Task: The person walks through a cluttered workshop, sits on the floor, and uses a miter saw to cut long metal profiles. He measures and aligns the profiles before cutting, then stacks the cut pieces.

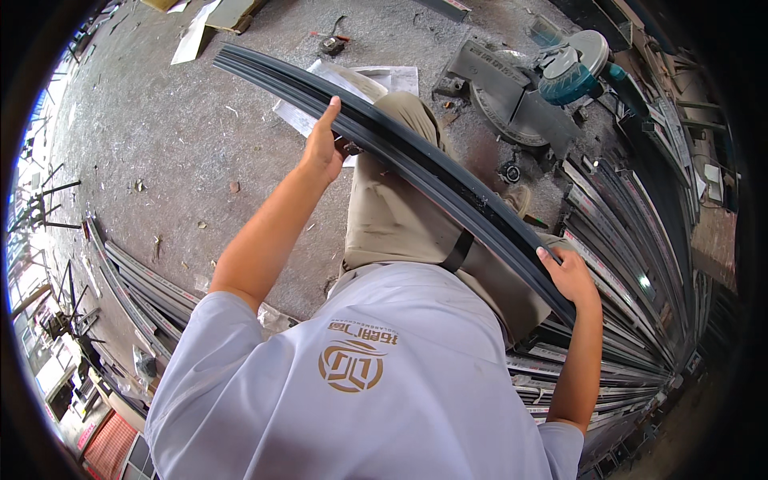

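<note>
A long dark grey metal profile (428, 164) with grooves along its length lies slantwise across my knees, from the far left down to the near right. My left hand (322, 148) grips it from beneath at its left part, thumb up along the side. Near its right end, my right hand (571, 276) is closed round the edge, with the thumb on top. Beyond my left hand, white paper sheets (404, 78) lie on the floor, partly hidden by the profile and my knee.
A teal and grey mitre saw (570, 70) stands on the floor at the far right. Bundles of long metal profiles (628, 232) fill the right side, and more profiles (140, 280) lie at the left. A small dark tape measure (333, 46) rests beyond the paper. Scraps litter the concrete floor.
</note>
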The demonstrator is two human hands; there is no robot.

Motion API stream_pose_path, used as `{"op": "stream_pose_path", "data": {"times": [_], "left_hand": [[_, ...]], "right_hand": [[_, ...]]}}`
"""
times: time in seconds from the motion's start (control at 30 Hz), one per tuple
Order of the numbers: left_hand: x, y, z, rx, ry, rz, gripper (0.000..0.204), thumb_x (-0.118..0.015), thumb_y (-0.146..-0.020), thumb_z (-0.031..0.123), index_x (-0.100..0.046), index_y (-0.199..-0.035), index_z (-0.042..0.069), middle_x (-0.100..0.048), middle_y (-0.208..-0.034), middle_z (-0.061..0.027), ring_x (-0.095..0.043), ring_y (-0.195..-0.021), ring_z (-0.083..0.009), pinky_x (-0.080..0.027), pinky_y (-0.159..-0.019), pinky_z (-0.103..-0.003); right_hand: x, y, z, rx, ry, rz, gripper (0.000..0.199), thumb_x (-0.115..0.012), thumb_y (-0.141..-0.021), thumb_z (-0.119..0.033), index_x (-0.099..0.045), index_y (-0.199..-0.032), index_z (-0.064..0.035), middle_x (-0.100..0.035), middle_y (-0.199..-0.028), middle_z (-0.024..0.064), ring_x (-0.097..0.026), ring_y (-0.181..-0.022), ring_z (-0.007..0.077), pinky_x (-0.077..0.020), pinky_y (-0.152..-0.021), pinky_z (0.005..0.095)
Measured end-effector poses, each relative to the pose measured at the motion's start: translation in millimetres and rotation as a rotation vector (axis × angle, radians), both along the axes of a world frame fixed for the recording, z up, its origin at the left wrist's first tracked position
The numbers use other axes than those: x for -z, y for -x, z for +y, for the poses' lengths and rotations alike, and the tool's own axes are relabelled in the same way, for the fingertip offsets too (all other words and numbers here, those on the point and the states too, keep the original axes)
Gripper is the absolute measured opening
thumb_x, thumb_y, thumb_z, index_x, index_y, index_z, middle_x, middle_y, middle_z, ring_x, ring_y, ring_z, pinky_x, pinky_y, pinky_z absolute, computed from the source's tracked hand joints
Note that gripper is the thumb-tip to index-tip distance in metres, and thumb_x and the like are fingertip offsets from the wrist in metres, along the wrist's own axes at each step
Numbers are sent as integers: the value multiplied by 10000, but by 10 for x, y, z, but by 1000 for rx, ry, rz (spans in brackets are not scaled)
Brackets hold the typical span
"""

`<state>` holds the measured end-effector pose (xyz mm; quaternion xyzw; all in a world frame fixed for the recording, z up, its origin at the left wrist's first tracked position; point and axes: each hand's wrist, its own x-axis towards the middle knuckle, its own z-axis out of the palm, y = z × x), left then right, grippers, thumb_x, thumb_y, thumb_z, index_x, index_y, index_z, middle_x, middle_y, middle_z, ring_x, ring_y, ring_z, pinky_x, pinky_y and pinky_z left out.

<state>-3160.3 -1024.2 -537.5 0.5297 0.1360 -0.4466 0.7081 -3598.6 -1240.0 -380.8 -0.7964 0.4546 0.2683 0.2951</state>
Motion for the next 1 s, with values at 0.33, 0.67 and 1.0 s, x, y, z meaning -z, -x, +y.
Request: {"op": "stream_pose_path", "data": {"times": [0.33,0.67,1.0], "left_hand": [[-566,-408,-666,-129,416,-81,814,-691,-827,762,-580,-1287,99,-673,-1149,-145,-682,-1034,-314,-551,-968,-501],[-661,-503,-1407,-212,560,-13,371,-690,-951,482,-601,-1036,132,-669,-926,-71,-670,-879,-259,-558,-869,-455],[456,-1028,-1651,-360,439,-13,344,-668,-952,465,-628,-1003,127,-688,-869,-84,-684,-764,-267,-590,-747,-442]], "right_hand": [[-206,-338,40,-138,629,-475,414,-807,-831,-202,-655,-1154,7,-639,-1064,190,-603,-1032,421,-491,-904,480],[-261,-1063,-107,-389,841,-553,708,-839,-793,-215,-501,-1376,5,-547,-1220,213,-512,-1164,433,-434,-1016,511],[198,-840,-185,-375,683,-474,655,-839,-770,-201,-503,-1283,28,-587,-1143,218,-551,-1114,422,-463,-968,495]]}}
